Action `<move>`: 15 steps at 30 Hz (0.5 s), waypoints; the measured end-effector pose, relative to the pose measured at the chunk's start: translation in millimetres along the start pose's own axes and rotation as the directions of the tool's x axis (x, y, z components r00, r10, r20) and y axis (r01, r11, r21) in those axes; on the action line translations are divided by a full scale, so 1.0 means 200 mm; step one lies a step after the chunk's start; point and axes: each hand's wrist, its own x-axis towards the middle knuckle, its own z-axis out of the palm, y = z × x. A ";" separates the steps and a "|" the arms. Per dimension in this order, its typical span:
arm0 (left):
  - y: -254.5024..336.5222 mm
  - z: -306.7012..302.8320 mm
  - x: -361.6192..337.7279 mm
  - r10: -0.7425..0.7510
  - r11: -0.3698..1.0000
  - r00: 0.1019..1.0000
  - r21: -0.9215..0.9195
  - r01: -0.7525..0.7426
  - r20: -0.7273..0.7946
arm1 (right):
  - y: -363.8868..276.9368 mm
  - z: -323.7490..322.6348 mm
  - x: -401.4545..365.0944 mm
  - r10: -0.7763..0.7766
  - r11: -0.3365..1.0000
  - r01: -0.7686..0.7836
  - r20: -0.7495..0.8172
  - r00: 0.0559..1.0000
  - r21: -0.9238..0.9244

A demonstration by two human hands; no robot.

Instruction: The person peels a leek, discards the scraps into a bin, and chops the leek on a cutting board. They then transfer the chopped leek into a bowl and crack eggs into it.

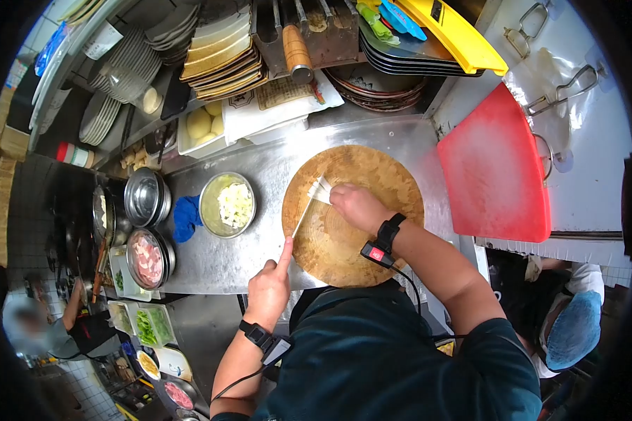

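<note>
My left hand (pixel 270 286) is wrapped round a knife (pixel 303 216), its forefinger stretched along the spine. Seen nearly edge-on, the blade reaches over the left part of a round wooden chopping board (pixel 372 256). Its far end lies right at a pale white vegetable piece (pixel 320 191). My right hand (pixel 358 205) has its fingers bunched on that piece, holding it against the board. Left of the board, a metal bowl (pixel 205 209) contains chopped pale yellow-white pieces (pixel 235 205).
A blue cloth (pixel 187 217) lies beside the bowl, near stacked metal bowls (pixel 145 198) and a bowl of sliced meat (pixel 147 259). A red cutting board (pixel 495 168) leans at right. Plates (pixel 221 52) fill the back shelf. Other people (pixel 572 330) stand on both sides.
</note>
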 end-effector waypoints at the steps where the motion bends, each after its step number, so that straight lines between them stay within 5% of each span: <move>1: 0.00 0.01 0.01 0.001 1.000 1.000 0.000 -0.001 0.005 | 0.00 0.00 0.00 -0.007 1.000 0.008 -0.020 1.000 0.018; 15: 0.04 0.02 0.03 0.002 0.999 0.999 -0.048 0.000 0.042 | 0.00 -0.04 0.02 -0.089 0.995 0.089 0.016 0.996 -0.042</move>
